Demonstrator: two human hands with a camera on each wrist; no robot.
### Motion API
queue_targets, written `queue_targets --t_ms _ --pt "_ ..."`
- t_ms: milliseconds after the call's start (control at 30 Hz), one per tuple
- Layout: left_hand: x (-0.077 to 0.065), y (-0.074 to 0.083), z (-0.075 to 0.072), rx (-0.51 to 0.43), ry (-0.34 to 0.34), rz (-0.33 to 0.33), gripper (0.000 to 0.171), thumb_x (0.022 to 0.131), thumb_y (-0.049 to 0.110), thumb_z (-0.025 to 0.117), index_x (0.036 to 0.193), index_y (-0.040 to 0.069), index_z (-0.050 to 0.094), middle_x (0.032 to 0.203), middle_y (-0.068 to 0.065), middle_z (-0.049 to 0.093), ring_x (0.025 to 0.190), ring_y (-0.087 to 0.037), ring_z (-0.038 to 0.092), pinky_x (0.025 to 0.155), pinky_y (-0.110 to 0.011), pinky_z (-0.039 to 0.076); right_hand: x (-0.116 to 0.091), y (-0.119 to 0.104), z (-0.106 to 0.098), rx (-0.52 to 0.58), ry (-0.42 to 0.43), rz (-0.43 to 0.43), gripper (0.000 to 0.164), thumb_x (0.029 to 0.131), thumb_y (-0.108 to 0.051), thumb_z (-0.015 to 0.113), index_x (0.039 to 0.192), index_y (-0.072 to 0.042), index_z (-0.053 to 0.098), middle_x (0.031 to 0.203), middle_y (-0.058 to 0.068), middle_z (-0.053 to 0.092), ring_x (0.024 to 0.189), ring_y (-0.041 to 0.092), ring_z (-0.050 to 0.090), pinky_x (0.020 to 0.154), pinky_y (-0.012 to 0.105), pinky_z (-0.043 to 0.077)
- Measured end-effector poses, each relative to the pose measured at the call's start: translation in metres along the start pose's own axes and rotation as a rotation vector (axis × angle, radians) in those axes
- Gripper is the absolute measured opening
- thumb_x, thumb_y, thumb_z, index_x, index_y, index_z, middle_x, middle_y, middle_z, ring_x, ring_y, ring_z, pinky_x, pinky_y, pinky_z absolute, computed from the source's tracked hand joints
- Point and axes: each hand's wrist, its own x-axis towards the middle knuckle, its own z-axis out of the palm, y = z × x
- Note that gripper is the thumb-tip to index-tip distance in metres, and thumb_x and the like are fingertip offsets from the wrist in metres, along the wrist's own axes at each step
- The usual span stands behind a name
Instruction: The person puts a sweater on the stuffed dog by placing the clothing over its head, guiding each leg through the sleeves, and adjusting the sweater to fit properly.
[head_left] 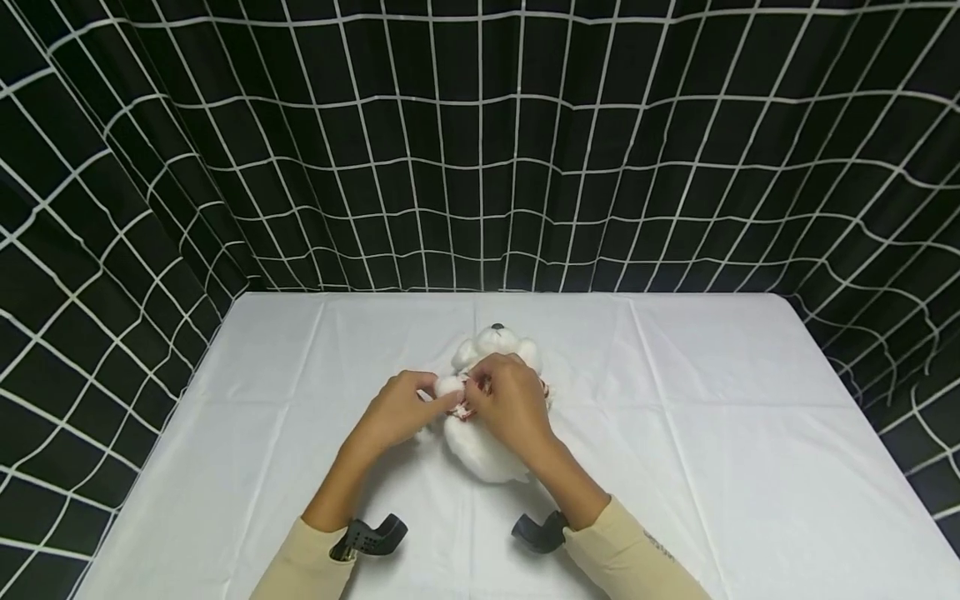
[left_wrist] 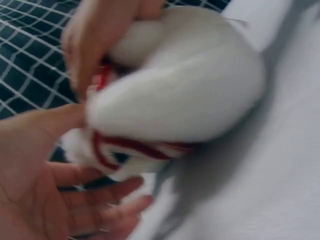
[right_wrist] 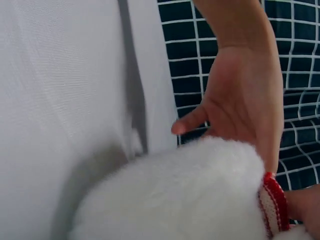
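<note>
Hanging beyond and on both sides of a white plush toy [head_left: 480, 454] is a black curtain [head_left: 502, 75] with a white grid. Beneath the toy spreads a table in a white cloth [head_left: 750, 467]. On the near side of the toy, I see a person's two beige sleeves [head_left: 303, 567]. The toy lies on the cloth, its head end away from the person. The left hand [head_left: 401, 408], left of the toy, pinches a small rounded white part [head_left: 449, 386] of it between thumb and finger; only the left wrist view, which is blurred, shows that hand's other fingers spread loosely beneath. The right hand [head_left: 513, 400] bends over the toy's middle and pinches a red-and-white knit piece [right_wrist: 272, 207] worn around it. Mostly hidden by that hand from the head, this knit shows its red edge and pale ribbing clearly in the right wrist view. Nearer the person than the toy, a black curved device [head_left: 381, 533] sits at each wrist. Smallest is the toy's dark nose [head_left: 497, 326], at its far end, visible only from the head.
</note>
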Motion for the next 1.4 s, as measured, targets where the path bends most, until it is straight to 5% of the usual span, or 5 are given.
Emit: queue_targets --t_ms 367,633,900,1233,1400 --pt "0.007 -0.005 0.008 -0.167 0.127 0.053 0.029 0.098 0.032 0.068 0.107 0.005 0.074 0.114 -0.010 0.062 0.084 -0.034 0.067 0.059 -0.039 0.057 0.001 -0.001 -0.004 -0.088 -0.092 -0.046 0.033 0.076 -0.024 0.090 0.100 -0.008 0.076 0.098 0.004 0.074 0.093 0.025 0.064 0.081 0.047 0.048" --pt "0.008 -0.005 0.007 -0.137 0.205 0.056 0.025 0.097 0.024 0.068 0.101 0.000 0.072 0.141 -0.017 0.047 0.083 -0.026 0.066 0.074 -0.033 0.055 0.001 -0.001 -0.013 -0.205 -0.045 -0.104 0.020 0.070 -0.007 0.091 0.071 -0.010 0.071 0.077 0.001 0.066 0.075 0.024 0.059 0.070 0.044 0.049" --pt "0.011 -0.008 0.000 -0.143 0.186 0.029 0.030 0.096 0.030 0.070 0.105 0.001 0.073 0.148 -0.013 0.043 0.120 -0.037 0.054 0.100 -0.050 0.045 0.000 -0.004 -0.034 -0.352 -0.109 -0.034 0.028 0.066 0.002 0.076 0.052 -0.016 0.060 0.068 0.002 0.054 0.067 0.027 0.053 0.064 0.045 0.045" --pt "0.012 -0.017 0.009 -0.099 0.058 0.061 0.045 0.089 0.041 0.076 0.117 0.006 0.070 0.134 -0.010 0.060 0.122 -0.025 0.056 0.102 -0.046 0.046 0.000 -0.003 -0.029 -0.216 -0.107 0.013 0.012 0.077 -0.010 0.084 0.076 -0.013 0.073 0.080 0.000 0.059 0.073 0.019 0.056 0.056 0.037 0.049" --pt "0.009 -0.007 0.009 -0.105 0.142 0.150 0.050 0.085 0.037 0.082 0.123 0.014 0.060 0.126 -0.006 0.062 0.114 -0.024 0.059 0.096 -0.046 0.047 0.006 0.004 -0.044 -0.052 -0.226 -0.023 0.011 0.084 -0.027 0.083 0.086 -0.018 0.077 0.086 -0.005 0.067 0.082 0.017 0.063 0.067 0.037 0.053"
